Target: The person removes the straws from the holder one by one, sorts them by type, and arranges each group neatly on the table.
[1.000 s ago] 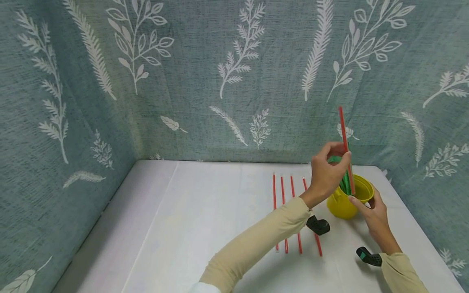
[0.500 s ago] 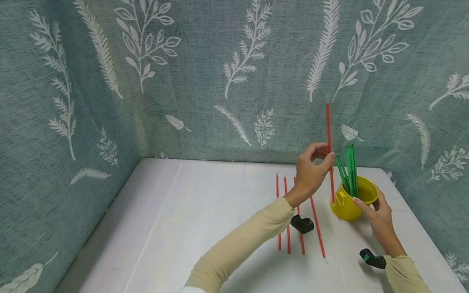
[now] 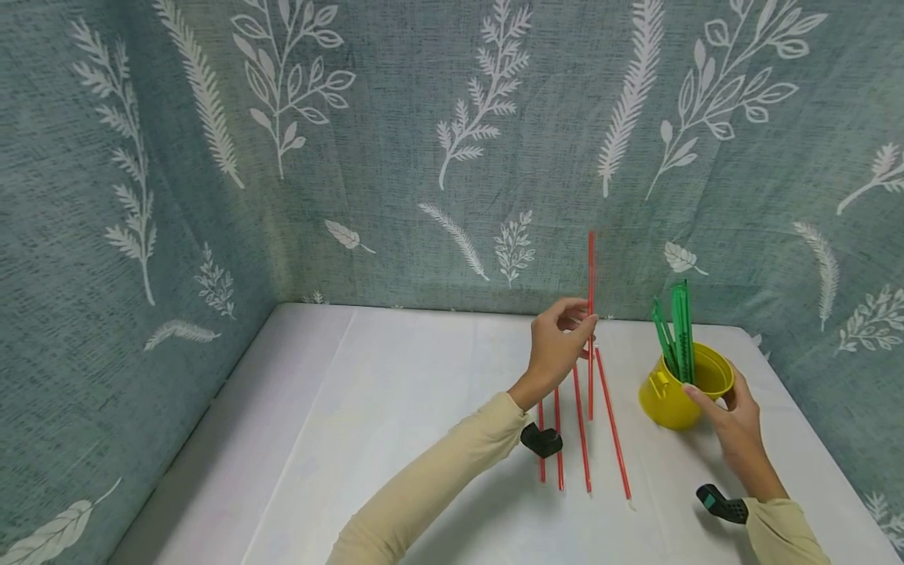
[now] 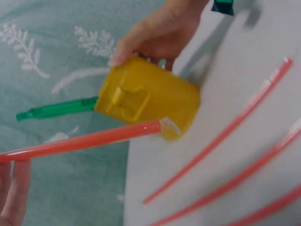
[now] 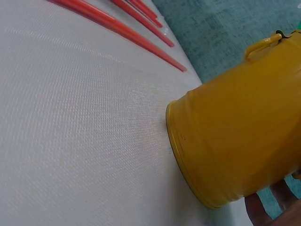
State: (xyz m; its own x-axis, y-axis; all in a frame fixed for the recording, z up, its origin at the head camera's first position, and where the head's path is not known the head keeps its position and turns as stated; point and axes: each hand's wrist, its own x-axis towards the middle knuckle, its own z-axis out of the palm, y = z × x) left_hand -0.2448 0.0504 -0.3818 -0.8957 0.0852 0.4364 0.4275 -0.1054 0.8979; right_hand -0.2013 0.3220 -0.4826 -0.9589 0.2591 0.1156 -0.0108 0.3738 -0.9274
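My left hand (image 3: 555,347) pinches a red straw (image 3: 591,384) in a clear wrapper, upright above the table. In the left wrist view the held straw (image 4: 89,142) crosses in front of the bucket, its wrapper end crumpled. My right hand (image 3: 738,428) grips the rim of a small yellow bucket (image 3: 664,404), with the thumb at the near edge. Green wrapped straws (image 3: 682,333) stand in the bucket, leaning to its left side. Several more red straws (image 3: 614,431) lie side by side beneath my left hand, partly hidden by it. The right wrist view shows the bucket's side (image 5: 235,127) close up.
A white cloth covers the table (image 3: 395,408). Leaf-patterned green fabric (image 3: 395,141) rises behind it and at both sides. A black wrist device (image 3: 542,441) sits at the left sleeve, another (image 3: 722,504) at the right.
My left hand has moved left, away from the bucket, and lower, carrying the red straw over the straws on the table. The right hand stays on the bucket.
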